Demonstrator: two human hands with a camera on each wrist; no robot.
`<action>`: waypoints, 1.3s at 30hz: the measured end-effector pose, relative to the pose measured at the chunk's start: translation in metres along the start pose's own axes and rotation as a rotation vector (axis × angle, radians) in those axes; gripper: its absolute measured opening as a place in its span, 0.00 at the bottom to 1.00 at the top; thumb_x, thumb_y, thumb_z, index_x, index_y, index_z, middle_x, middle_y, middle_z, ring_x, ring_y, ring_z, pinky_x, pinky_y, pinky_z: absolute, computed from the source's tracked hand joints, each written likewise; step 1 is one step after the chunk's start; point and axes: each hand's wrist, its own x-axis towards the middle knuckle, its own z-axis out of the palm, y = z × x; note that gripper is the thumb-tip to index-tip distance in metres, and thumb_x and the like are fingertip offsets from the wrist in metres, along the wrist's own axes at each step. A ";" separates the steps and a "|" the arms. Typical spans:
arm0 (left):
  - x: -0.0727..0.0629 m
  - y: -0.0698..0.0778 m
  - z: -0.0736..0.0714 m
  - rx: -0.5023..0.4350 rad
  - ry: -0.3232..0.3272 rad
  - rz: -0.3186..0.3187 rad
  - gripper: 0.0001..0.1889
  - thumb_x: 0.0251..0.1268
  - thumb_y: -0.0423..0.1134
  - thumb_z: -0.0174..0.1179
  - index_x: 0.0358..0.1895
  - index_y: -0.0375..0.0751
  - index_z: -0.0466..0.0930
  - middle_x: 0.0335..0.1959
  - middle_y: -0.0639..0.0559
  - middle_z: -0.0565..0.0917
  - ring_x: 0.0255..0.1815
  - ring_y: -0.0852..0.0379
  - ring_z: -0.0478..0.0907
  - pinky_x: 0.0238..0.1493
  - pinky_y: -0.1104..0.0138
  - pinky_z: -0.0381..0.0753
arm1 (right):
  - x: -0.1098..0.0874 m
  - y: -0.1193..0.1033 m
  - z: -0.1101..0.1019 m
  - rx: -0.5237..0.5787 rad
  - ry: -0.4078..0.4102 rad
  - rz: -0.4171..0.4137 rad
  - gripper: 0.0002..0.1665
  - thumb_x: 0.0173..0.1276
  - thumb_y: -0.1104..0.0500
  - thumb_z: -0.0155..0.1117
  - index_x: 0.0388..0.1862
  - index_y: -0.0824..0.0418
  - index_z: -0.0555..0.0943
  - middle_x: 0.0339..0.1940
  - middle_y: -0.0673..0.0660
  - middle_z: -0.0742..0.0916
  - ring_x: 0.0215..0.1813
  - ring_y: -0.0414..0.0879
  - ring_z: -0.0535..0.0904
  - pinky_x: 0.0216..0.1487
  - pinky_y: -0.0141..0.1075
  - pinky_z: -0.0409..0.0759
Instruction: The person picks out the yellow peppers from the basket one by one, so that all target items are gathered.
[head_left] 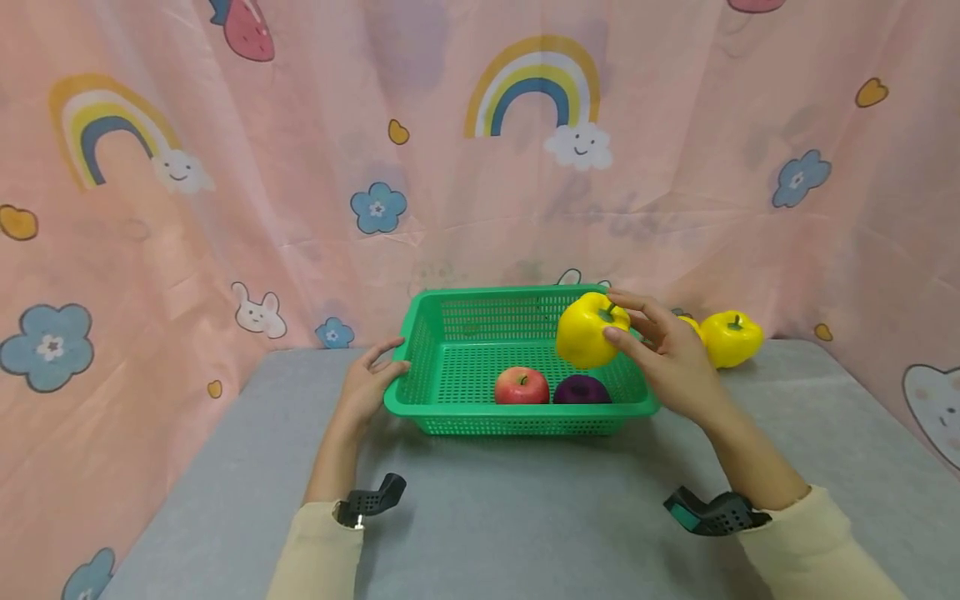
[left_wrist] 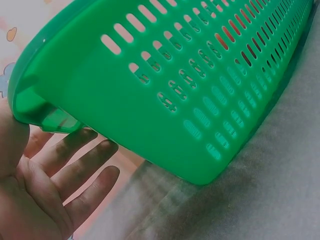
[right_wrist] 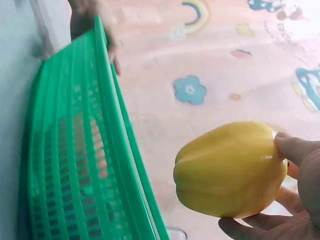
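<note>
In the head view my right hand [head_left: 678, 362] pinches a yellow bell pepper [head_left: 585, 333] by its stem end, above the right side of a green plastic basket [head_left: 517, 423]. The right wrist view shows the pepper [right_wrist: 230, 170] between thumb and fingertips, beside the basket's rim. At the basket's left end, my left hand [head_left: 366, 387] holds the rim with thumb and index finger over it. Its other fingers [left_wrist: 82, 172] stretch out loosely below the rim in the left wrist view. Inside the basket sit a red apple [head_left: 522, 386] and a dark purple round item [head_left: 582, 390], partly hidden by the front rim.
Right of the basket, another yellow bell pepper [head_left: 731, 339] stands on the grey table [head_left: 517, 517]; a further yellow piece shows beside it, mostly behind my right hand. A pink patterned curtain [head_left: 450, 242] hangs close behind the basket.
</note>
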 end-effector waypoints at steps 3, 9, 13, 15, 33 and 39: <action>0.000 -0.001 0.000 0.001 0.001 0.009 0.27 0.70 0.43 0.60 0.72 0.55 0.71 0.68 0.38 0.79 0.43 0.62 0.85 0.41 0.70 0.79 | -0.005 0.007 -0.012 -0.043 0.033 -0.004 0.30 0.77 0.57 0.59 0.75 0.58 0.70 0.75 0.64 0.74 0.71 0.72 0.71 0.52 0.13 0.71; 0.001 -0.003 0.000 0.007 -0.002 0.006 0.27 0.70 0.43 0.60 0.72 0.57 0.71 0.68 0.40 0.79 0.46 0.61 0.85 0.42 0.70 0.79 | -0.016 0.021 -0.042 -0.177 0.083 0.028 0.30 0.78 0.55 0.58 0.77 0.49 0.68 0.75 0.63 0.75 0.67 0.68 0.74 0.50 0.09 0.68; 0.002 -0.002 0.001 0.010 -0.015 0.006 0.27 0.70 0.43 0.60 0.72 0.57 0.71 0.67 0.41 0.79 0.47 0.60 0.85 0.43 0.70 0.79 | -0.023 0.033 -0.065 -0.242 0.119 0.059 0.30 0.77 0.55 0.58 0.76 0.44 0.69 0.75 0.51 0.75 0.68 0.44 0.75 0.50 0.08 0.67; 0.002 -0.001 0.001 0.006 -0.012 0.008 0.27 0.70 0.43 0.60 0.72 0.57 0.71 0.67 0.41 0.80 0.47 0.59 0.85 0.43 0.70 0.79 | -0.025 0.039 -0.075 -0.246 0.136 0.056 0.30 0.77 0.56 0.59 0.76 0.44 0.69 0.75 0.45 0.75 0.67 0.31 0.73 0.50 0.08 0.67; 0.001 -0.004 -0.001 0.017 -0.012 0.011 0.27 0.71 0.42 0.59 0.73 0.55 0.70 0.69 0.40 0.78 0.62 0.46 0.82 0.47 0.70 0.79 | -0.038 0.086 -0.121 -0.265 0.215 0.020 0.28 0.78 0.60 0.57 0.75 0.50 0.71 0.68 0.27 0.75 0.57 0.14 0.68 0.51 0.07 0.65; 0.001 -0.003 0.000 0.015 -0.006 0.004 0.27 0.71 0.42 0.59 0.73 0.56 0.70 0.70 0.41 0.77 0.65 0.44 0.80 0.49 0.70 0.78 | -0.043 0.100 -0.126 -0.303 0.208 0.079 0.29 0.79 0.56 0.56 0.77 0.48 0.69 0.70 0.26 0.72 0.57 0.12 0.65 0.52 0.06 0.63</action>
